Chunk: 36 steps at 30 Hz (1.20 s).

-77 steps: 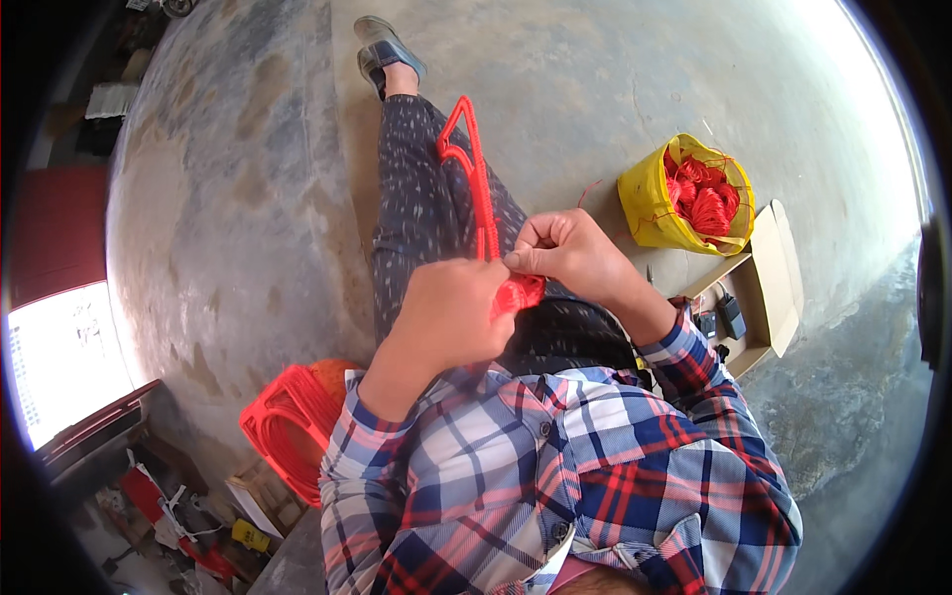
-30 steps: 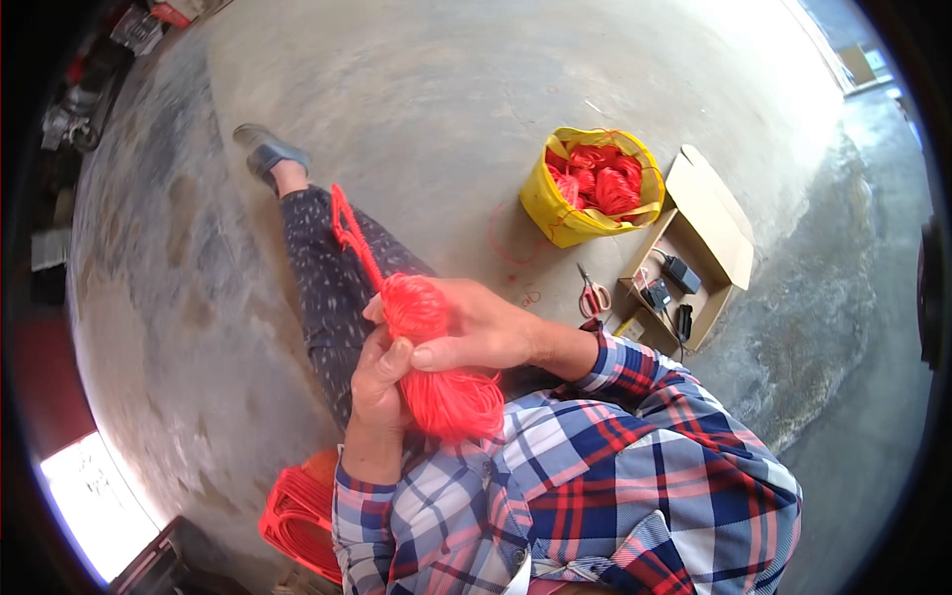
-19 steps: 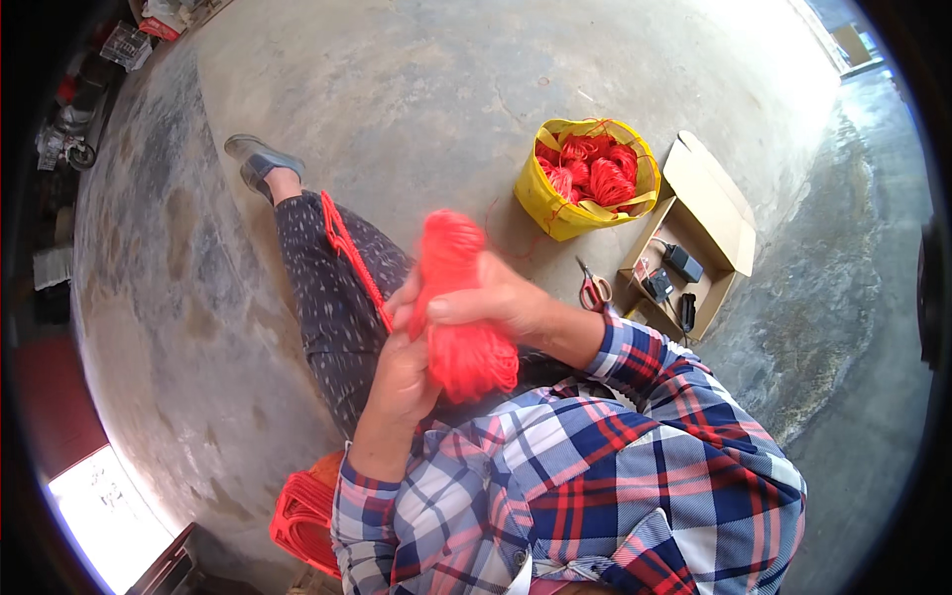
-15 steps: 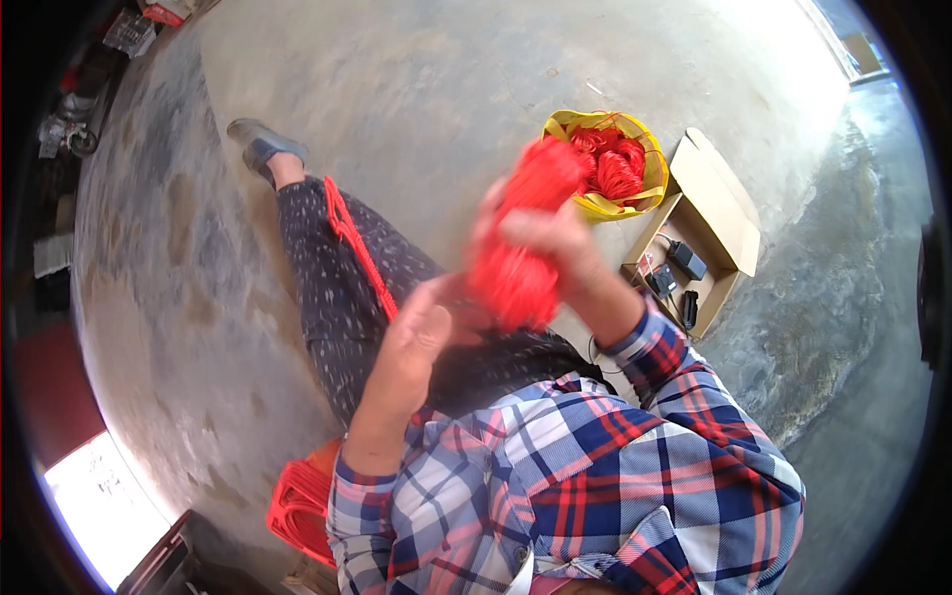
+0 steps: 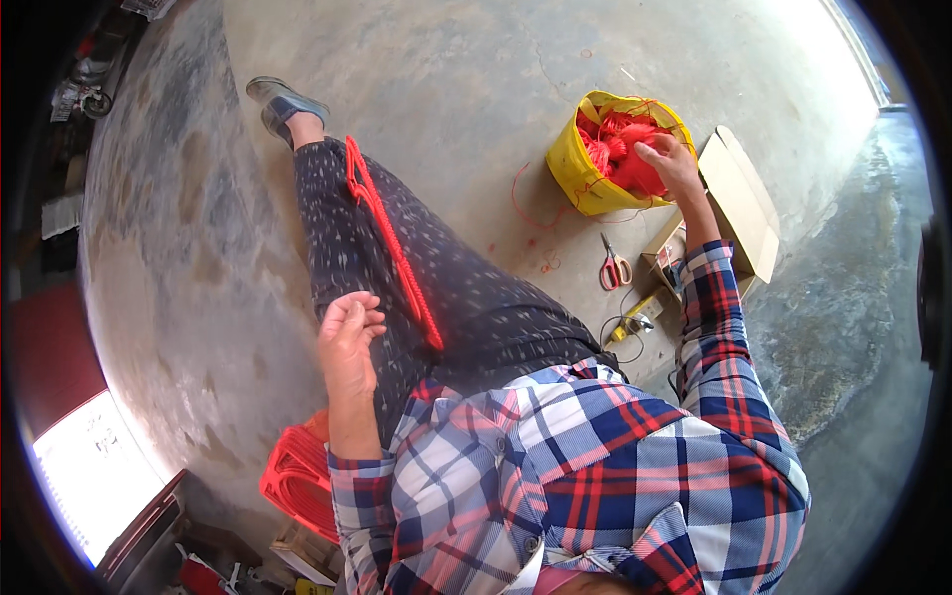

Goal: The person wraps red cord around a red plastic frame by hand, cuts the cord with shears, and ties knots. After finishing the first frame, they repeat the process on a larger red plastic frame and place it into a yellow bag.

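At the mouth of a yellow bag (image 5: 569,167), my right hand (image 5: 678,171) lies over a bundle of red cord (image 5: 635,171), its thumb and fingers apart. Other red bundles fill the bag around it. My left hand (image 5: 349,342) is raised above my left thigh with loosely bent fingers and holds nothing. Across my leg lies a red braided cord (image 5: 397,253), looped at its far end, untouched by either hand.
Scissors (image 5: 615,265) with red handles lie on the floor near the bag. A yellow-and-grey tool (image 5: 635,319) and a cable are closer to me. An open cardboard box (image 5: 742,203) stands right of the bag. Beside my left arm is a red plastic item (image 5: 288,476).
My right hand has carried the red bundle from in front of me to the far right, into the yellow bag. My left hand has come away from it, toward my left.
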Tool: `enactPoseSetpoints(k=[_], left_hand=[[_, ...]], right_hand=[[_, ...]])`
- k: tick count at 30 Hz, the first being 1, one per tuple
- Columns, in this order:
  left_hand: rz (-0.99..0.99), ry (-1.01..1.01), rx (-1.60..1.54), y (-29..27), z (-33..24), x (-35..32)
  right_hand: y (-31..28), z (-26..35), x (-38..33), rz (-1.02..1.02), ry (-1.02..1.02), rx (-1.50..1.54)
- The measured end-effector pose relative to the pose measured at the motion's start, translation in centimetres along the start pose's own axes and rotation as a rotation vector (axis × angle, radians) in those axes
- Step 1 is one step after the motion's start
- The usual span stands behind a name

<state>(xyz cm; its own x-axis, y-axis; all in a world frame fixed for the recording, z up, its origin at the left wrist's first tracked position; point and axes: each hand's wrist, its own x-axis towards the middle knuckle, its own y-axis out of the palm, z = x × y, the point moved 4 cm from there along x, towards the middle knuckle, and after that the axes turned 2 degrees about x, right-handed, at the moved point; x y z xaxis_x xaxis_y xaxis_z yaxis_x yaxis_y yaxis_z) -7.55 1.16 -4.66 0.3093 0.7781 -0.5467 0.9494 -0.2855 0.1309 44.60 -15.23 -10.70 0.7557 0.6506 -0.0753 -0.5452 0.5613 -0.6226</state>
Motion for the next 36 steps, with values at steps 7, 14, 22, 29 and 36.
enactPoseSetpoints(k=[7,14,22,29,36], left_hand=[[0.137,0.08,0.231,3.3,1.5,0.8],[0.305,-0.015,0.248,5.0,2.2,1.2],[0.308,0.018,0.215,5.6,3.4,2.1],[0.336,0.255,0.559,10.3,0.4,0.0],[0.273,0.548,0.885,13.7,-2.1,-0.9]], right_hand=[[4.9,4.6,-4.7,-0.238,-0.325,-0.085],[15.1,9.0,-10.1,0.25,-0.177,0.331],[19.5,14.7,-14.6,0.713,-0.032,0.599],[15.3,19.5,-15.5,0.721,-0.023,0.879],[12.4,19.2,-14.8,0.663,0.018,0.988]])
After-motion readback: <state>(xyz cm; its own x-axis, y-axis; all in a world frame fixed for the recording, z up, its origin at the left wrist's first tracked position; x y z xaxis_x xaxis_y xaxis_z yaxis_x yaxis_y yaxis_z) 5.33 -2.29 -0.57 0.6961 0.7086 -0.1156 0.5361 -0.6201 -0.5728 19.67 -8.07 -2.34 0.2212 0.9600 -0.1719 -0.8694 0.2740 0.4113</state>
